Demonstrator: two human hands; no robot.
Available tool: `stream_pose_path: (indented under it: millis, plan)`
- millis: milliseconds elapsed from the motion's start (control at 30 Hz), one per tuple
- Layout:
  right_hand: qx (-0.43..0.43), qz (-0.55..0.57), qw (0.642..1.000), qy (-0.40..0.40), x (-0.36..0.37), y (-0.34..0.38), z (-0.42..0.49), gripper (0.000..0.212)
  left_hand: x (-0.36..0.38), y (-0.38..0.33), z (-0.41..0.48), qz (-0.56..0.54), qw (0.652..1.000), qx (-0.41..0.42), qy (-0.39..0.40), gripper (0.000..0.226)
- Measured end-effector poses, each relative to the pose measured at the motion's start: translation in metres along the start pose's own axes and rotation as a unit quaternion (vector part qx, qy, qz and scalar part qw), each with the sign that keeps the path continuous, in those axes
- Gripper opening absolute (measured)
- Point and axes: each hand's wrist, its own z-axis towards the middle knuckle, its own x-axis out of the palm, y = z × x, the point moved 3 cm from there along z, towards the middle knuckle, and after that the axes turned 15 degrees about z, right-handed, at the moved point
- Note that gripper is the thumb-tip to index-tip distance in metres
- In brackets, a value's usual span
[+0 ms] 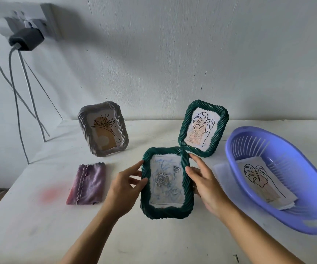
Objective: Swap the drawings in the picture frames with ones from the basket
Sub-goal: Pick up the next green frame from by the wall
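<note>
Both hands, left (124,184) and right (204,182), held a green frame (166,185) with a rose drawing, each grip closed on a side edge. Two more frames (104,128) stood behind, and drawings remained in the basket (235,149), so swapping seemed unfinished.

We see soft, even, cool daylight; faint shadows on wall (154,54). Socket and charger (26,39) at upper left smeared by blur. Wide-angle bending at edges; centre sharp.
</note>
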Motion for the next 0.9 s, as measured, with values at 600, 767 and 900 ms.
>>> stream_pose_path:
  millis: [600, 767, 900]
  plan:
    - [-0.077, -0.1, 0.991, -0.052, -0.012, 0.035, 0.008, 0.019, 0.072, -0.009, 0.003, 0.249, 0.967, 0.05, 0.027, 0.034]
    - [-0.053, -0.148, 0.987, -0.015, 0.019, 0.041, 0.008, 0.024, 0.037, -0.017, 0.015, 0.133, 0.979, 0.004, 0.154, 0.035]
    - [-0.049, -0.182, 0.982, 0.006, 0.047, 0.033, 0.008, 0.03, -0.008, -0.042, 0.008, -0.028, 0.989, 0.019, 0.141, 0.042]
